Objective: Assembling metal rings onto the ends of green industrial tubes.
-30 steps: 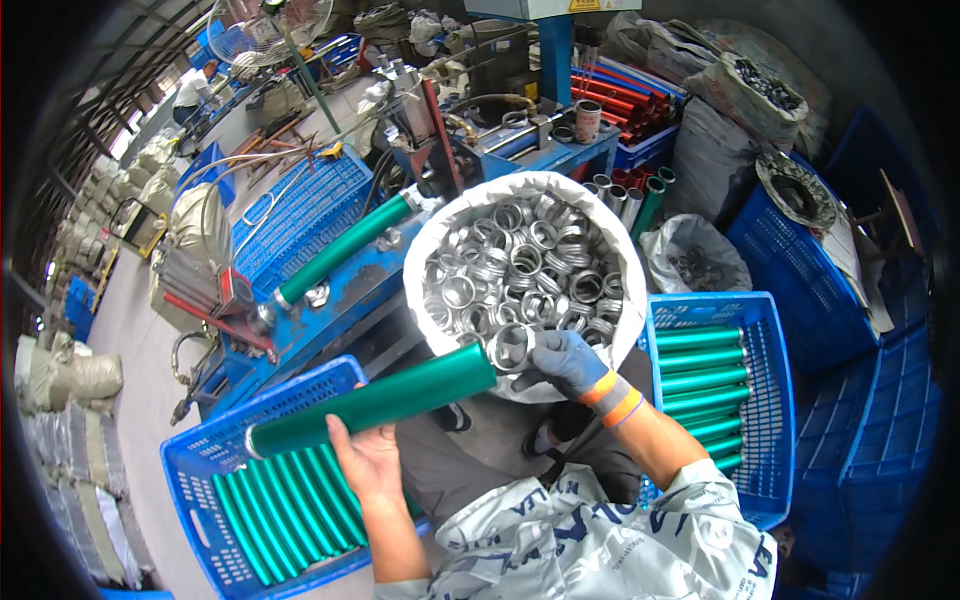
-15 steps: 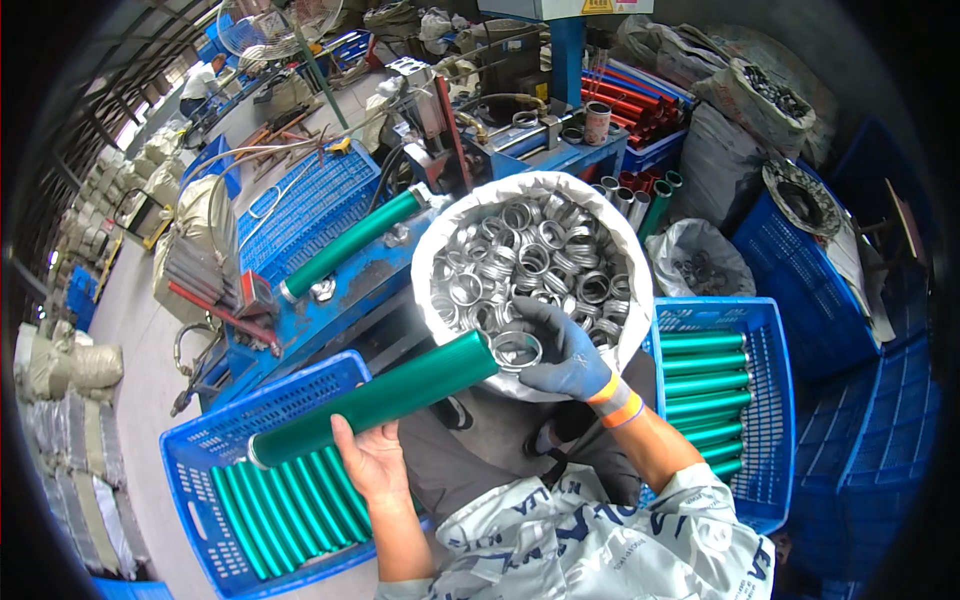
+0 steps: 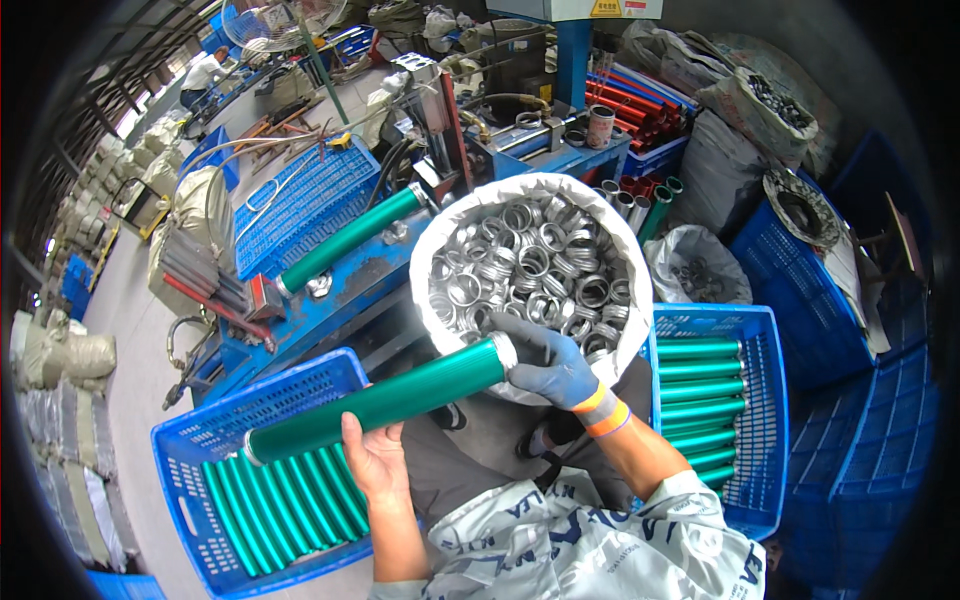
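Observation:
My bare left hand (image 3: 375,455) grips a shiny green tube (image 3: 380,402) from below, near its middle. The tube slants up to the right, a silvery ring at its lower left end. At the upper right end, a metal ring (image 3: 504,350) sits against the tube mouth; how far it goes in is hidden. My right hand (image 3: 552,362), in a grey-blue glove with an orange cuff, is closed on that ring. Just beyond, a round container with a white liner (image 3: 640,290) holds many loose metal rings (image 3: 532,262).
Green tubes lie in a blue crate (image 3: 180,510) at left and another blue crate (image 3: 765,430) at right. Ahead stands a blue machine bench (image 3: 345,285) with a green tube (image 3: 350,240) on it. A clear bag (image 3: 700,262) of small parts is at right. A person (image 3: 205,75) works far off.
My right hand has brought the ring from just off the tube's right end up against it. The tube has shifted slightly to the right, still in my left hand.

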A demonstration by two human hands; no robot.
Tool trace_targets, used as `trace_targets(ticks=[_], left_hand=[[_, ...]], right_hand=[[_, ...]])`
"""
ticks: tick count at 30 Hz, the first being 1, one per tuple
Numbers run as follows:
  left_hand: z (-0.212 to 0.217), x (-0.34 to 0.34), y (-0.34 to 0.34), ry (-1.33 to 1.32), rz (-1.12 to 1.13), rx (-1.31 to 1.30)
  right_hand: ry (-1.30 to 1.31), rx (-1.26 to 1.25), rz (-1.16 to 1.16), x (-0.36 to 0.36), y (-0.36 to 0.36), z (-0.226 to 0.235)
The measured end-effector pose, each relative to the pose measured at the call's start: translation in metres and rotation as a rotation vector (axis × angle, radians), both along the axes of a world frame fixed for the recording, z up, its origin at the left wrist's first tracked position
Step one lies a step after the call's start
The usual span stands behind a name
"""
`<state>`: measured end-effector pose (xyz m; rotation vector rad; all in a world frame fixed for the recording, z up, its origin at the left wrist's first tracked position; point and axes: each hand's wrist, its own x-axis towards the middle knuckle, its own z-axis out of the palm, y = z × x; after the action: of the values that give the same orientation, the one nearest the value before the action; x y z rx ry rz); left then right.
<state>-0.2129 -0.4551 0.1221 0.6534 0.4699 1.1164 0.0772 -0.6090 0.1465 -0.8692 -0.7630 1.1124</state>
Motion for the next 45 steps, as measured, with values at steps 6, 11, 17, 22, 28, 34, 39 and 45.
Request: trace_targets(ticks=[6,11,17,22,28,34,39,45], left_hand=[[-0.010,0.001,0.007,0.031,0.019,0.020],[-0.026,0.006,0.026,0.096,0.024,0.034],[-0.050,-0.015,0.072,-0.122,0.089,-0.167],[-0.055,-0.028,0.105,-0.188,0.106,-0.181],[-0.041,-0.052,0.120,-0.092,0.234,-0.173],[-0.068,-0.066,0.150,0.020,0.220,-0.149],[-0.055,-0.031,0.197,0.104,0.201,-0.100],[-0.036,0.184,0.330,0.006,0.059,-0.092]], right_hand=[[-0.070,-0.073,-0.026,0.000,0.007,0.000],[-0.275,-0.186,-0.018,0.013,0.028,0.006],[-0.279,-0.131,0.036,0.047,0.116,0.037],[-0.669,0.009,-0.084,0.083,0.294,0.037],[-1.798,-0.315,-0.241,0.065,0.488,-0.019],[-2.029,-0.437,-0.255,0.101,0.528,-0.058],[-1.406,0.327,-0.495,0.076,0.450,0.062],[-0.553,0.293,-0.631,0.140,0.256,0.118]])
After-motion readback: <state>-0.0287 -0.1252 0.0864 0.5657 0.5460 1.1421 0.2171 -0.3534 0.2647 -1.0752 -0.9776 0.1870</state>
